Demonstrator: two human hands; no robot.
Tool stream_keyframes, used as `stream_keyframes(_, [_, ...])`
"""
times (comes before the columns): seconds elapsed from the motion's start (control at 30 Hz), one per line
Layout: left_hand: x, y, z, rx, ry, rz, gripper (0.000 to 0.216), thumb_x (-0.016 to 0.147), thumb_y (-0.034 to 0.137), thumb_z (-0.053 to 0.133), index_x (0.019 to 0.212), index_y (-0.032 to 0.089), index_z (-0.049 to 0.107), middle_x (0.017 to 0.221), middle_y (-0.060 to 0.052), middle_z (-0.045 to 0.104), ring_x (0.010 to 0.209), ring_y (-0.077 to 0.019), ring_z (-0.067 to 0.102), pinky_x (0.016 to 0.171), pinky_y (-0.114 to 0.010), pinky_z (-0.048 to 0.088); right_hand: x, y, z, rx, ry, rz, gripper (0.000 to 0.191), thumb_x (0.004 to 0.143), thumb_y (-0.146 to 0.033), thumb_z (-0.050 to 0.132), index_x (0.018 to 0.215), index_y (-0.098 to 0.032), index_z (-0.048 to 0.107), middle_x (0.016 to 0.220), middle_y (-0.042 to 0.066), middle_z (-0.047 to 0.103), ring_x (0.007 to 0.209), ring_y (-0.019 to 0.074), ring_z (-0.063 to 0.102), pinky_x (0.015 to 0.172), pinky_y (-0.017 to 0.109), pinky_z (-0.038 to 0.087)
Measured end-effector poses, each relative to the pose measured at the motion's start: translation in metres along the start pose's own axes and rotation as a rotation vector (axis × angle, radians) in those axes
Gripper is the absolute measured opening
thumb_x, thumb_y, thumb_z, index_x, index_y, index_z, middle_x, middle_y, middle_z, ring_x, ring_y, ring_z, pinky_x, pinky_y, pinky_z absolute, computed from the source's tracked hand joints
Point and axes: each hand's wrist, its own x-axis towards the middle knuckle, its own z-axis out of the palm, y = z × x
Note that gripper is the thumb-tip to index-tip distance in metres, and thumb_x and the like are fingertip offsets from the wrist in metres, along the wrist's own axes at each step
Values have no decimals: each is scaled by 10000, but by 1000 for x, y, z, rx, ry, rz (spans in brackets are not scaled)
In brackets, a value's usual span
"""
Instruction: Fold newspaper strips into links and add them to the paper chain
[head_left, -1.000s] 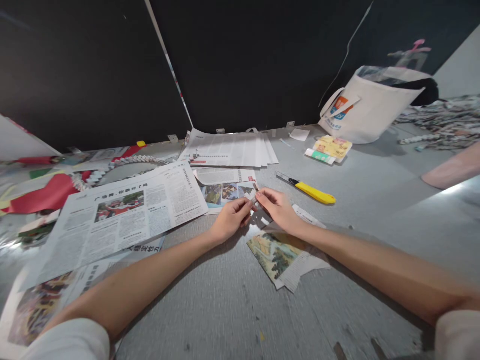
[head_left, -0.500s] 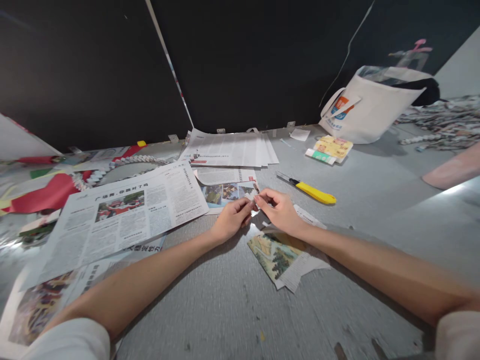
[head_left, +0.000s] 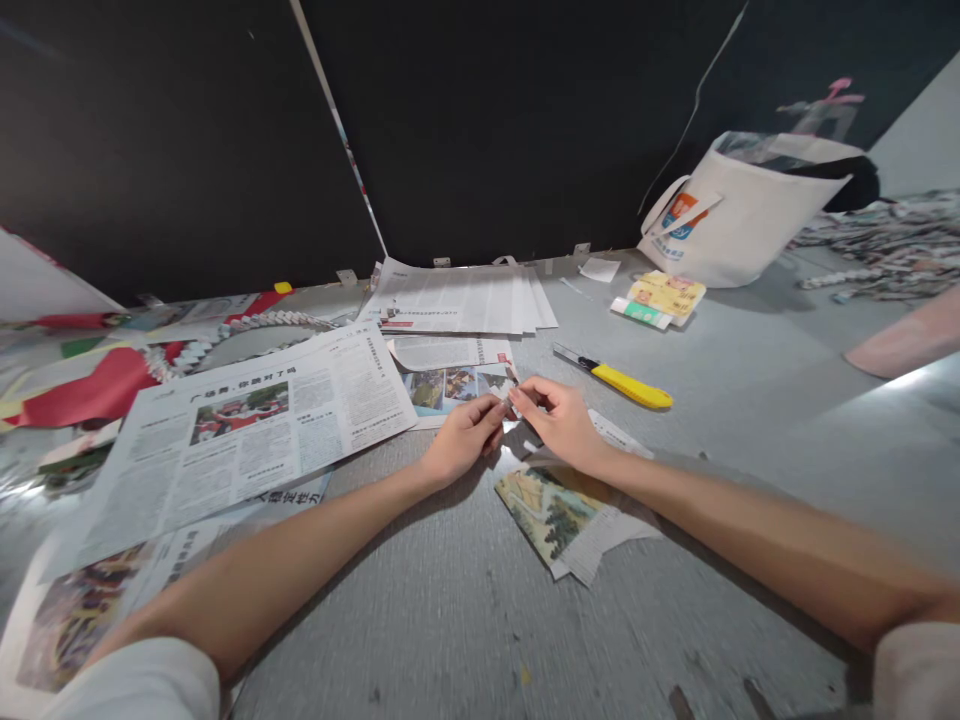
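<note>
My left hand (head_left: 466,437) and my right hand (head_left: 559,420) meet above the grey surface, fingertips nearly touching. Both are closed in a pinch on a small piece of paper (head_left: 508,409), mostly covered by the fingers. Under my right wrist lie cut paper pieces (head_left: 551,510), the top one printed with a tree picture. A yellow utility knife (head_left: 634,386) rests beyond my right hand, its blade pointing left. Just behind my fingers is a printed sheet with colour photos (head_left: 431,390).
A large newspaper sheet (head_left: 322,420) spreads at the left, near red paper (head_left: 90,390) and a folded-paper chain (head_left: 281,319). More sheets (head_left: 457,300) lie by the black wall. At the right are a yellow packet (head_left: 671,295), a white bag (head_left: 750,220) and someone's limb (head_left: 907,335).
My fingers have shifted very slightly around the small piece of paper, and less of it shows above them. Everything else stays in place.
</note>
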Motion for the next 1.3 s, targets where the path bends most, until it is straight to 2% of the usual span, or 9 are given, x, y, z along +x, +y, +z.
stream_keyframes(0.3, [-2, 1, 1, -18, -10, -1, 302, 1019, 486, 564, 940, 198, 611, 609, 50, 501, 516, -97, 404, 532, -248, 314, -1, 1, -1, 102, 3, 4, 299, 998, -512, 685, 961, -215, 698, 793, 14, 674, 719, 166, 603, 697, 305, 488])
stream_keyframes(0.47, [0, -1, 2, -26, 13, -34, 239, 993, 419, 585, 947, 191, 638, 629, 44, 517, 520, -92, 427, 531, -241, 316, -4, -3, -3, 142, -89, -20, 356, 1051, -539, 586, 938, -218, 691, 845, 40, 674, 784, 183, 614, 705, 313, 490])
stream_keyframes(0.73, [2, 0, 2, -40, 76, -36, 344, 978, 510, 630, 875, 182, 628, 568, 58, 450, 479, -77, 376, 490, -235, 264, -4, 1, 0, 99, -131, -24, 253, 1006, -482, 686, 1058, -234, 676, 794, -6, 582, 715, 160, 539, 666, 303, 464])
stream_keyframes(0.83, [2, 2, 1, -55, 91, -37, 417, 935, 567, 689, 803, 186, 584, 552, 57, 462, 466, -71, 383, 477, -234, 264, -4, 2, 1, 78, -147, -29, 280, 1003, -488, 689, 1132, -240, 668, 780, -14, 564, 709, 163, 539, 653, 304, 462])
stream_keyframes(0.93, [2, 4, 0, -97, 94, -61, 451, 894, 605, 732, 818, 184, 591, 579, 48, 503, 465, -77, 429, 458, -234, 286, -5, 2, 1, 68, -147, -29, 277, 1009, -483, 684, 1141, -240, 678, 768, -15, 574, 707, 163, 554, 655, 305, 467])
stream_keyframes(1.13, [1, 3, -2, -212, 16, -52, 410, 930, 565, 692, 1011, 164, 660, 681, 2, 633, 487, -95, 518, 455, -238, 340, -2, 6, 2, 65, -110, -8, 272, 1011, -475, 678, 1153, -244, 663, 775, -12, 606, 711, 168, 581, 665, 311, 484])
stream_keyframes(1.3, [2, -1, -3, -289, -24, -44, 343, 981, 512, 600, 952, 171, 622, 680, -10, 656, 478, -101, 522, 462, -244, 362, 1, 9, 3, 87, -114, 16, 293, 1013, -492, 671, 1158, -240, 641, 741, -38, 546, 678, 154, 539, 628, 298, 445])
